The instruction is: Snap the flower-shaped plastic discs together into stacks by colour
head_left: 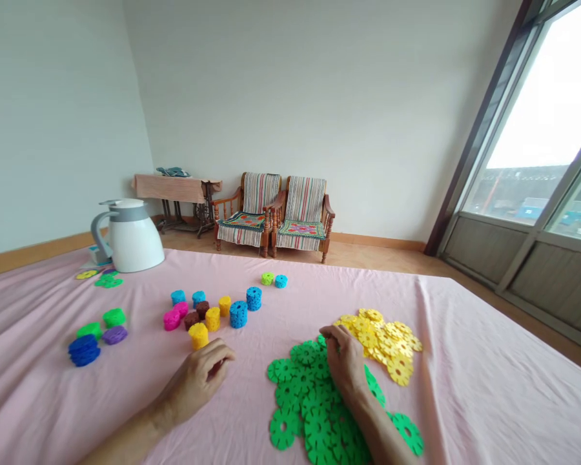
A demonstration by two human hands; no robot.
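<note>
My right hand (345, 358) reaches over a spread-out pile of green notched plastic discs (319, 407), its fingers bent in a pinch. At its fingertips is the edge of one green disc (322, 339). Just beyond that hand lies a heap of yellow discs (380, 339). My left hand (201, 374) rests above the cloth with its fingers curled closed; what they hold, if anything, is hidden. The nearest thing to it is a yellow disc stack (198, 336). Behind stand more stacks: yellow (213, 319), blue (239, 314), brown (192, 320) and pink (172, 320).
A pink cloth (489, 361) covers the surface. Left are dark blue (84, 351), green (114, 317) and purple (114, 334) stacks. A white jug (133, 239) stands farther back. Lime (267, 278) and light blue (281, 281) stacks sit at the rear. Two wooden chairs (332, 219) stand beyond.
</note>
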